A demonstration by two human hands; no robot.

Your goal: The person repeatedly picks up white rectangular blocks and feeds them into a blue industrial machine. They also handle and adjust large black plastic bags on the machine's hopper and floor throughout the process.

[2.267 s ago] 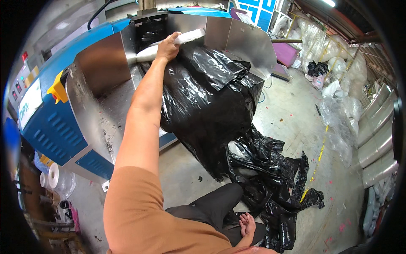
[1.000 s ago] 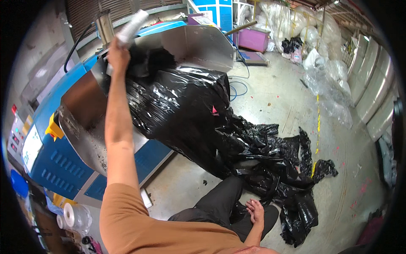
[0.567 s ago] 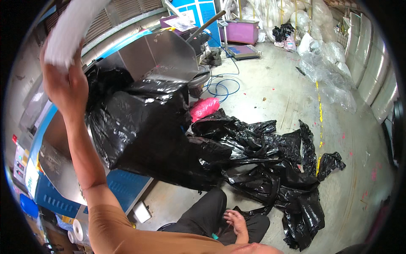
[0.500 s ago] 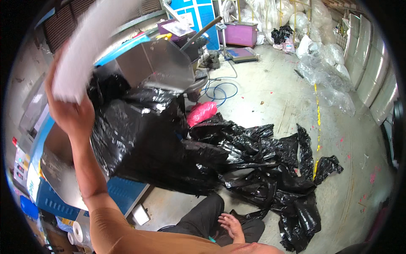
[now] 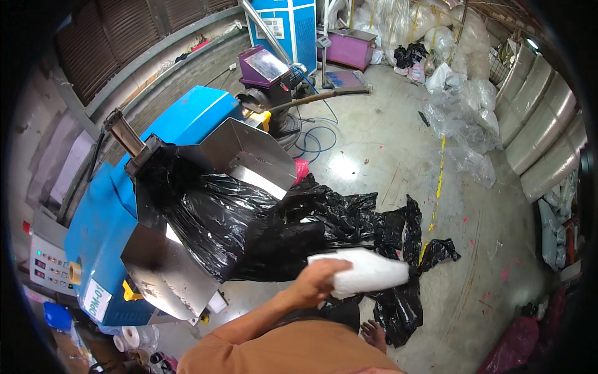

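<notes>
Your left hand [image 5: 321, 280] grips a white roll [image 5: 364, 279] at lower centre; your right hand is unseen. Black plastic sheeting [image 5: 249, 224] half-fills the hopper [image 5: 249, 149]; the rest trails on the floor.

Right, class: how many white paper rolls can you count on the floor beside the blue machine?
2: one white paper roll stands at the blue machine's lower-left corner, another smaller white roll touches its left side. More may be hidden behind the machine.
</notes>
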